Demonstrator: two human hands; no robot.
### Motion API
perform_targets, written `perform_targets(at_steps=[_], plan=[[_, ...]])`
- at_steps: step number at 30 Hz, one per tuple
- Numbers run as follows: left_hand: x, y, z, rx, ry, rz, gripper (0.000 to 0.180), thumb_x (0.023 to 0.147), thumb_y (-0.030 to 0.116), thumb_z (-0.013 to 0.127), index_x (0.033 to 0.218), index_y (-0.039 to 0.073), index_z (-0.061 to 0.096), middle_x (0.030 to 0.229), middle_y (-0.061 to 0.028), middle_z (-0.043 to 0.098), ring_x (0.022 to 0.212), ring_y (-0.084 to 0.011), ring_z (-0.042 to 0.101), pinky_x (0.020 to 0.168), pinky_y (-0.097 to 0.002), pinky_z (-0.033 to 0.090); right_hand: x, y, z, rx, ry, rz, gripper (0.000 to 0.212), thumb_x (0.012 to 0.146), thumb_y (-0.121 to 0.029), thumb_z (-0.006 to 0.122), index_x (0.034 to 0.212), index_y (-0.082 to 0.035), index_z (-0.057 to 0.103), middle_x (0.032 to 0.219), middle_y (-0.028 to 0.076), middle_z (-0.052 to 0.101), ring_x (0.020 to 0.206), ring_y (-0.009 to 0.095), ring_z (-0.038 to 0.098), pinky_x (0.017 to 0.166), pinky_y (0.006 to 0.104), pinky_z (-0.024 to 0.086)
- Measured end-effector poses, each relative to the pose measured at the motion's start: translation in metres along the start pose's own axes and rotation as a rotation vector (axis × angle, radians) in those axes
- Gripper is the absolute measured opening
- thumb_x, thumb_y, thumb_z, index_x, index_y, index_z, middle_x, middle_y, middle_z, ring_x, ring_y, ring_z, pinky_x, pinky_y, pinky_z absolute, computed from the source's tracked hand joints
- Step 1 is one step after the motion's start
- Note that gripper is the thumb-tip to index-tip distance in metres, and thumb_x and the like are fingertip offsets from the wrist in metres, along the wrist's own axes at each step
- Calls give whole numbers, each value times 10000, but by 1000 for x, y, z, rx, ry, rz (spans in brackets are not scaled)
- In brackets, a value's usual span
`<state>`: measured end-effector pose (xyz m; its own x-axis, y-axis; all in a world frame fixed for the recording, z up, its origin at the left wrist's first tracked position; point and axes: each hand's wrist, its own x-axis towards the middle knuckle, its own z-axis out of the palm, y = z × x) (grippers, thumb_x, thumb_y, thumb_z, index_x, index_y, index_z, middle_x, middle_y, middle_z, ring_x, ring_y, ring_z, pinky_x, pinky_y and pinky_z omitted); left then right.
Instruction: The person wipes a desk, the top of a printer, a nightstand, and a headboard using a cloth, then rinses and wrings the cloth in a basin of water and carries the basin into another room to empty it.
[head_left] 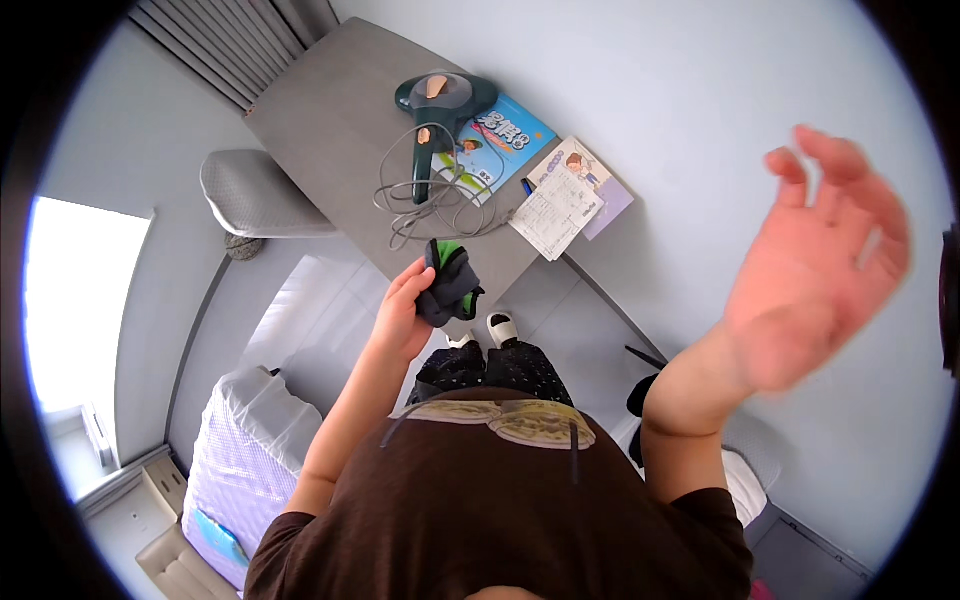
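My left hand [405, 308] is closed around a bunched dark grey cloth piece [448, 288] with bright green parts and black edging, held in front of the table's near end. What kind of cloth article it is, I cannot make out. Up at the right, close to the camera, my right hand [825, 265] is raised with its fingers apart and nothing in it. Nearest the cloth on the grey table [325, 125] lies a loose grey cord [405, 215]. It belongs to a dark green handheld appliance [422, 165] with a wide head and a long handle.
Under the appliance is a blue booklet [515, 140]; beside it are a pale purple booklet [612, 195] and a written paper sheet [556, 213]. A grey padded chair [260, 195] stands left of the table. Behind it at lower left is a bed with a lilac cover [240, 430]. A wall runs along the right.
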<state>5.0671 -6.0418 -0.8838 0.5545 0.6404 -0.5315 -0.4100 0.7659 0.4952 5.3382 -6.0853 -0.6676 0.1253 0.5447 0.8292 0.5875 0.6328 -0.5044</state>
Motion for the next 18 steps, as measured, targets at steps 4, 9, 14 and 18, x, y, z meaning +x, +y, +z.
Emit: perform_targets(at_steps=[4, 9, 14, 18], plan=[[8, 2, -24, -32, 14, 17, 344, 946, 117, 460, 1252, -38, 480, 1189, -131, 586, 1082, -225, 587, 933, -357, 462, -47, 18, 4, 102, 23, 378, 309, 820, -107, 636, 1076, 27, 524, 1017, 138, 566, 918, 198, 520, 810, 332, 425], [10, -1, -33, -52, -13, 59, 380, 947, 140, 454, 1283, -36, 459, 1236, -146, 564, 1121, -249, 568, 953, -385, 459, -135, 53, -14, 11, 88, 910, 113, 874, -32, 594, 978, 3, 567, 868, 25, 575, 769, 79, 511, 713, 214, 418], [-1, 0, -56, -41, 77, 81, 391, 938, 149, 470, 1287, -26, 458, 1237, -143, 565, 1113, -251, 573, 947, -394, 461, -216, 108, -8, -56, 123, 1132, 86, 890, -73, 598, 937, -7, 571, 813, -3, 571, 712, 63, 512, 668, 211, 428], [-3, 8, -58, -55, 123, 135, 352, 930, 163, 476, 1240, -4, 488, 1175, -123, 591, 1072, -240, 593, 930, -389, 471, -262, 139, 7, -217, -118, 1207, 101, 854, -106, 636, 882, -20, 591, 750, 16, 601, 681, 92, 553, 638, 239, 458]])
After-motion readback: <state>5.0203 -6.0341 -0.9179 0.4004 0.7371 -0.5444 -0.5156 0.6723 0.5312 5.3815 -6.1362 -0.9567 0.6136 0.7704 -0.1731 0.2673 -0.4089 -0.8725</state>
